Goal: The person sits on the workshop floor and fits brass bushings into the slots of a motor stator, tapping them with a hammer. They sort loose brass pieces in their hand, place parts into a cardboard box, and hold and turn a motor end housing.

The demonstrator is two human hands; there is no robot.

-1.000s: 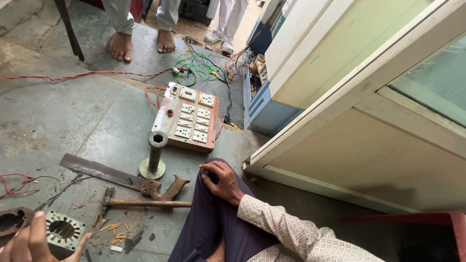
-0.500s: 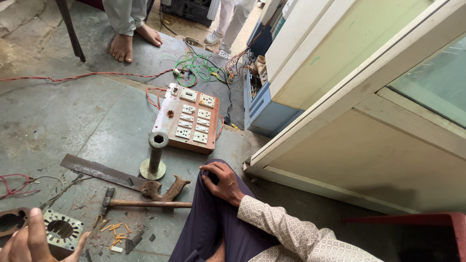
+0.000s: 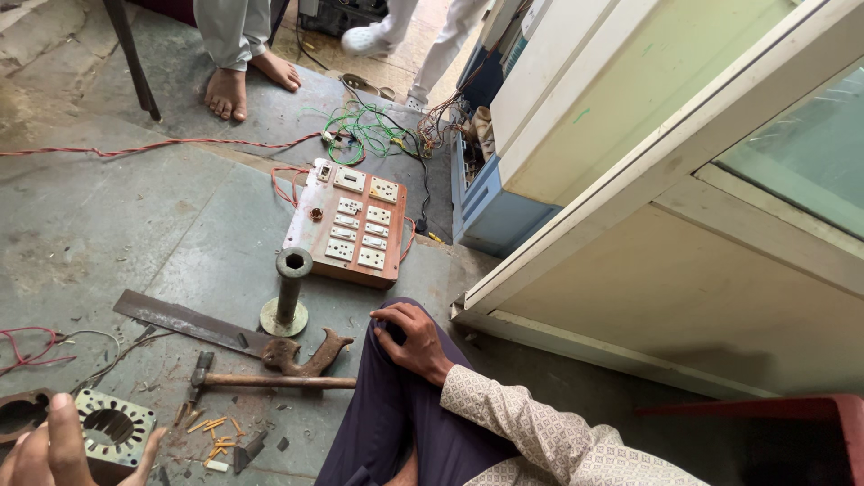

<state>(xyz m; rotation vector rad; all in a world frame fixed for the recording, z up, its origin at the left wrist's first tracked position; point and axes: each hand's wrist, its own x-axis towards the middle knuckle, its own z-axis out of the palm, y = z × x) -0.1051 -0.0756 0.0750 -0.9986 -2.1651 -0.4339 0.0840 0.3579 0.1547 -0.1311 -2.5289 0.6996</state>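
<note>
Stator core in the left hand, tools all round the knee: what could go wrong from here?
1. The left hand touches the stator core only at its edge; it might slip onto the floor.
2. The hammer and the flat blade lie close by the knee under the right hand; a shift could knock or scrape them.
3. Loose wires trail near the switch board, a likely snag.

Stator core [image 3: 112,429] in left hand [image 3: 54,450], bottom-left corner.

Flat, squarish metal lamination stack with rounded corners, grey and grimy. Round central bore ringed by winding slots, small holes along the outer edge. Lies face-up, low over the concrete floor, partly cut off by the frame edge. Left hand's fingers and thumb wrap its near edge. A dark round metal part [image 3: 20,416] sits just beside it on the left.
</note>
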